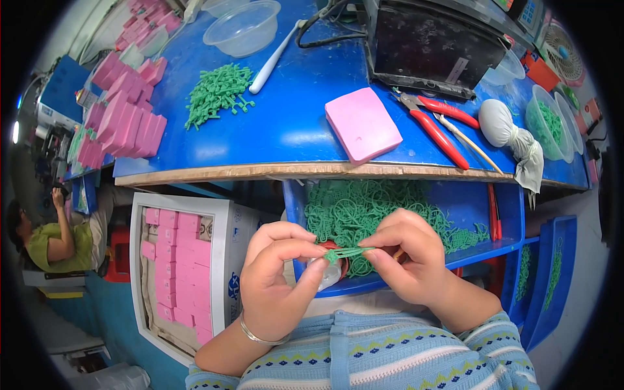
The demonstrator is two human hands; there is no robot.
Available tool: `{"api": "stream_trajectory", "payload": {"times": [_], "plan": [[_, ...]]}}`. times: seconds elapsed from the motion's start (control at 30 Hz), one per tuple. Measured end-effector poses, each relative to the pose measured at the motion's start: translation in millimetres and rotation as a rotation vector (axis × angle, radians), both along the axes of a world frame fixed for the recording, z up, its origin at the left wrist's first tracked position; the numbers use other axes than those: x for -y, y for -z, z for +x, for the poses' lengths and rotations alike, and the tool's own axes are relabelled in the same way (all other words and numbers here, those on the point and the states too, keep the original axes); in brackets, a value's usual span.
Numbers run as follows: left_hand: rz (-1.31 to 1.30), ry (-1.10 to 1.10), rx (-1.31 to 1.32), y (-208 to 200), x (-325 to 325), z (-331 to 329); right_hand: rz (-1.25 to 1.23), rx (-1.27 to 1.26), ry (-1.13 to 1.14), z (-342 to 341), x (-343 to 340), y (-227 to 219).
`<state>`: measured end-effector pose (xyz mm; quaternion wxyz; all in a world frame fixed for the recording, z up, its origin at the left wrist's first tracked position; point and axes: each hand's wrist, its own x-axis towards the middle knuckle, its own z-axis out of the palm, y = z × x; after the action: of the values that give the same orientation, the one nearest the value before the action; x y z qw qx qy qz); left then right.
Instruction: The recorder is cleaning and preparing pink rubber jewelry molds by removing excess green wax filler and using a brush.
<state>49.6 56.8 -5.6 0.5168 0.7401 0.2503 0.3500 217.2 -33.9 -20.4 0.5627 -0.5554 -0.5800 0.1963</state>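
Observation:
My left hand (pixel 279 276) and my right hand (pixel 406 257) pinch the two ends of a small green wax piece (pixel 344 253) held between them, in front of my chest. Behind them a blue drawer tray (pixel 513 214) under the table edge is full of tangled green wax rings (pixel 364 208). A small clear object (pixel 330 273) shows under my left fingers. A bangle sits on my left wrist.
On the blue table (pixel 292 123) lie a pink block (pixel 362 125), red-handled pliers (pixel 437 127), a white cloth pouch (pixel 504 127), a green wax pile (pixel 218 91), clear bowls (pixel 244 27), and stacked pink blocks (pixel 127 114). A carton of pink blocks (pixel 179 266) stands left; another person (pixel 49 237) sits far left.

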Motion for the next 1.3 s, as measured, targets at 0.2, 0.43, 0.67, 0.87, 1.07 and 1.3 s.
{"api": "stream_trajectory", "payload": {"times": [0.2,0.43,0.67,0.87,1.07,1.3], "plan": [[-0.096,0.052,0.035,-3.4,1.6,4.4,-0.093,-0.266,-0.112,-4.9,4.9,11.6],[0.146,0.108,0.006,0.5,0.1,3.4,-0.150,-0.313,-0.026,-4.5,7.7,8.8],[0.277,0.071,0.021,2.4,-3.5,4.4,0.134,-0.744,-1.147,84.4,36.0,-83.3],[0.271,0.066,-0.010,-2.6,0.7,6.3,0.177,-0.728,-1.124,91.6,29.9,-102.9],[0.338,0.058,0.014,-7.1,2.3,4.9,0.231,-0.718,-1.071,87.2,32.9,-115.1],[0.298,0.099,0.029,-3.5,1.0,5.1,0.325,-0.733,-0.952,83.9,42.3,-114.1]]}}
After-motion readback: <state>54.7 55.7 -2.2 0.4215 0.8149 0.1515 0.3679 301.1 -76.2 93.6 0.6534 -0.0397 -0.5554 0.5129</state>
